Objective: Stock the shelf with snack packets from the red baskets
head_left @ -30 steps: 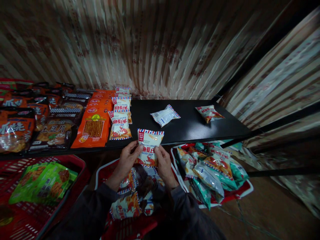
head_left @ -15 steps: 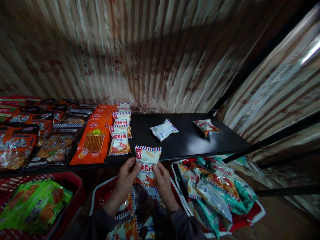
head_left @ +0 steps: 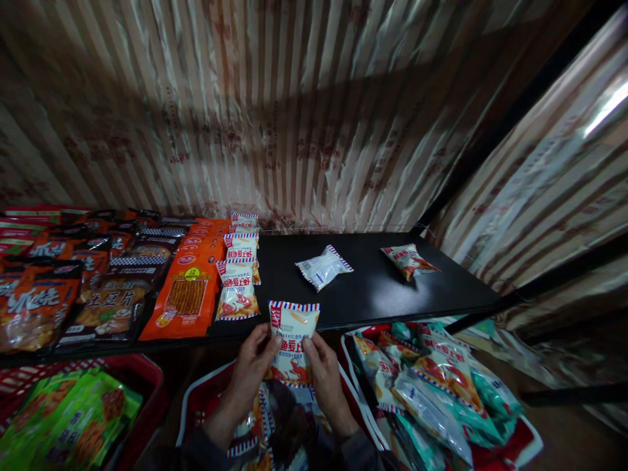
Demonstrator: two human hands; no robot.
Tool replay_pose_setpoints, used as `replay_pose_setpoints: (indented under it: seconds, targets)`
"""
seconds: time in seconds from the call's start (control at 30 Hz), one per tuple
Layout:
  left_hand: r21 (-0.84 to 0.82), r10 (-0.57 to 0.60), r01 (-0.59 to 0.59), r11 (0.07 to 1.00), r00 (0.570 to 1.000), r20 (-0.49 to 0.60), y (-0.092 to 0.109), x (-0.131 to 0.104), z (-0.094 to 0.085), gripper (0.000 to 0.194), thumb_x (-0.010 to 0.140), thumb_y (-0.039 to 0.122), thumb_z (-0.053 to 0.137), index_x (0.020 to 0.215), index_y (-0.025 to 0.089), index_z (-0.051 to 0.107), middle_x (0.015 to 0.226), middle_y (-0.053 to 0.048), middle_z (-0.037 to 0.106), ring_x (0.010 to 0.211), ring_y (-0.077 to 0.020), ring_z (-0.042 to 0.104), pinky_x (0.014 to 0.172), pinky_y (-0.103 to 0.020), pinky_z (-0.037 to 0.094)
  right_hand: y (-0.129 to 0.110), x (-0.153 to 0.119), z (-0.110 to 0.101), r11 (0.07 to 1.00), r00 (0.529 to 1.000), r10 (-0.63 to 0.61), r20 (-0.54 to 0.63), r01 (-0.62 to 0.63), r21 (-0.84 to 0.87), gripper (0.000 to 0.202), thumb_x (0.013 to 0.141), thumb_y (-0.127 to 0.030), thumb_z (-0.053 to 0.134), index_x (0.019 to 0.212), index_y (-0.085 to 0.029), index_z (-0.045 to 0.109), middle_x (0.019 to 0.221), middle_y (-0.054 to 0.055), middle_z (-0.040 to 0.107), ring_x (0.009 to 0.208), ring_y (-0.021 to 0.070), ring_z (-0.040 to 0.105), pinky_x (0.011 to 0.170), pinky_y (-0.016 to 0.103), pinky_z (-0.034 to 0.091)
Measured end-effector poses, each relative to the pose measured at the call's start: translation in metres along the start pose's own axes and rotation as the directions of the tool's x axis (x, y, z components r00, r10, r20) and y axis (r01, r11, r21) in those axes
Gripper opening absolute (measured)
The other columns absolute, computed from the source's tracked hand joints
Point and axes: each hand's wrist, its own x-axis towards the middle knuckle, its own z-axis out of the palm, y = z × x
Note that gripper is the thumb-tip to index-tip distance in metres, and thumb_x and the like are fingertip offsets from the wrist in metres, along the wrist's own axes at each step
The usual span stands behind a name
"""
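A small white and red snack bag (head_left: 293, 347) with a striped top edge is held upright between my two hands, face toward me. My left hand (head_left: 252, 373) is closed on its left side, thumb on the front. On the opposite side my right hand (head_left: 326, 379) pinches it the same way. Below them sits a red basket (head_left: 196, 405) with a white rim, holding several similar bags. On the black shelf (head_left: 363, 307) just beyond, a column of matching bags (head_left: 237, 291) lies overlapped beside orange packets (head_left: 184, 288).
One bag (head_left: 324, 267) lies back side up mid-shelf, another bag (head_left: 409, 260) farther right. Dark potato-slice packets (head_left: 110, 297) and orange-black packets (head_left: 39, 301) fill the shelf's left. A basket (head_left: 527, 438) of mixed bags stands right, a basket (head_left: 154, 373) of green packets left.
The view has tilted slightly upward, so the shelf and baskets appear lower. Both hands keep hold of the same snack bag, still in front of the shelf edge.
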Motion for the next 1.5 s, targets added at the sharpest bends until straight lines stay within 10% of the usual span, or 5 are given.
replay_pose_setpoints:
  seconds: [1.5]
  targets:
    - [0.171, 0.117, -0.105, 0.980, 0.991, -0.059, 0.0018, 0.0043, -0.0039, 0.042, 0.073, 0.054, 0.068, 0.091, 0.016, 0.065, 0.097, -0.010, 0.073, 0.091, -0.0255, 0.067, 0.082, -0.035, 0.051, -0.0068, 0.0008, -0.0017, 0.998, 0.989, 0.015, 0.148, -0.025, 0.063, 0.037, 0.080, -0.050, 0.065, 0.102, -0.021, 0.070, 0.090, 0.005, 0.073, 0.076, 0.0202, 0.065, 0.075, 0.034, 0.053]
